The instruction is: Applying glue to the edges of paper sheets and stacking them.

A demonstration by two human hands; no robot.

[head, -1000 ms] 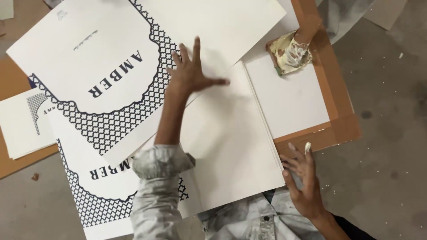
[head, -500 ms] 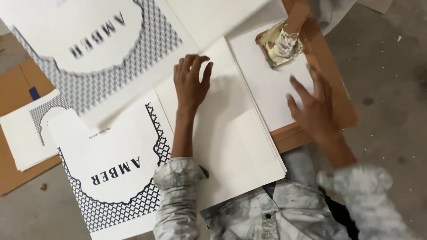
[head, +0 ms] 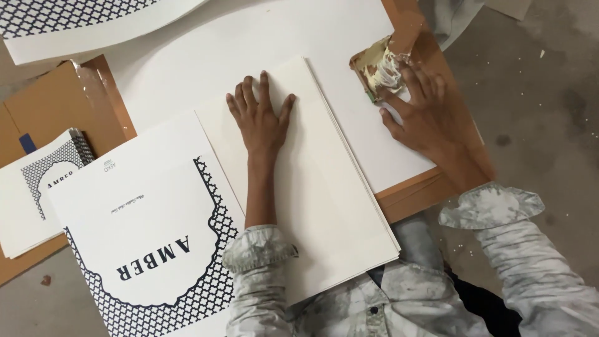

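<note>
Patterned sheet (head: pixel 87 19) cropped above; right fingers (head: pixel 421 81) partly behind glue pad (head: pixel 377 65).

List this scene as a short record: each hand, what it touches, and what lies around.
left hand: flat, palm down on the stack of blank cream sheets
right hand: fingers at the glue-smeared block, on a white sheet
printed sheet: white, dark lattice border, left of the stack
smaller printed stack: far left
surface: brown board over grey floor
</note>
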